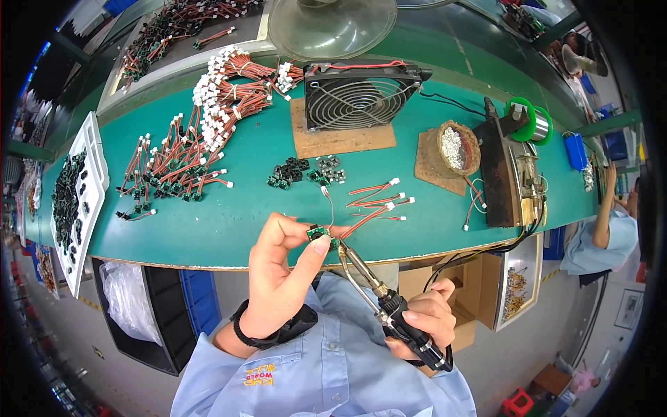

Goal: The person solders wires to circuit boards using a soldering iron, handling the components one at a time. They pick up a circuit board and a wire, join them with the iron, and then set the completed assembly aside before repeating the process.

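Fingers of the left hand (281, 271) are pinched on a small green circuit board (317, 233), which is held above the near edge of the green worktop (222, 240). By the curled fingers of the right hand (431, 316), a black-handled soldering iron (394, 304) is gripped, its tip placed right beside the circuit board; whether contact is made cannot be told. Beyond, red wires with white plugs (379, 203) are laid near small black parts (288, 172), and a black fan (361, 101) is stood on a brown panel (344, 142).
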A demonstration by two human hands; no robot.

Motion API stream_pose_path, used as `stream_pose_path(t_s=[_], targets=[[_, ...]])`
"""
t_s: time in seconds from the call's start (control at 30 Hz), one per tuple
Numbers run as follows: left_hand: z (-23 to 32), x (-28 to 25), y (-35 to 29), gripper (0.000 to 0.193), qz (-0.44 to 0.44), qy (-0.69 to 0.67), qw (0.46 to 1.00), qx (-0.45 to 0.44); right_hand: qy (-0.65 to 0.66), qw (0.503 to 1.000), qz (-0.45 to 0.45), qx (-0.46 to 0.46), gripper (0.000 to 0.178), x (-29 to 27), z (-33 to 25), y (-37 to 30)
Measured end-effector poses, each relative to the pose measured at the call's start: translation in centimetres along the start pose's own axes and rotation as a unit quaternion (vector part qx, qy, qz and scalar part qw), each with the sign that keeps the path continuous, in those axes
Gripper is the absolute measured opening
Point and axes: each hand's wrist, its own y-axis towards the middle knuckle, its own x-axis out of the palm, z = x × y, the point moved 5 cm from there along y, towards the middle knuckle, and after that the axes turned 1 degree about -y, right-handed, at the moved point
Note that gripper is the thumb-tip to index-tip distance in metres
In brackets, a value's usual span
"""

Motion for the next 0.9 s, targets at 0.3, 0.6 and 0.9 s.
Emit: stream_pose_path(t_s=[0.3, 0.6, 0.9], targets=[[0.12, 0.13, -0.01, 0.014, 0.001, -0.004, 1.0, 0.028, -0.011, 1.0, 0.0, -0.002, 0.042, -0.09, -0.1, -0.27], [0.46, 0.35, -0.22, 0.012, 0.005, 0.009, 1.0, 0.015, -0.004, 1.0, 0.007, -0.008, 0.039, -0.23, -0.09, -0.58], [0.4, 0.65, -0.24, 0.011, 0.015, -0.016, 0.999, 0.025, -0.008, 1.0, 0.016, -0.013, 0.039, -0.45, -0.22, -0.98]])
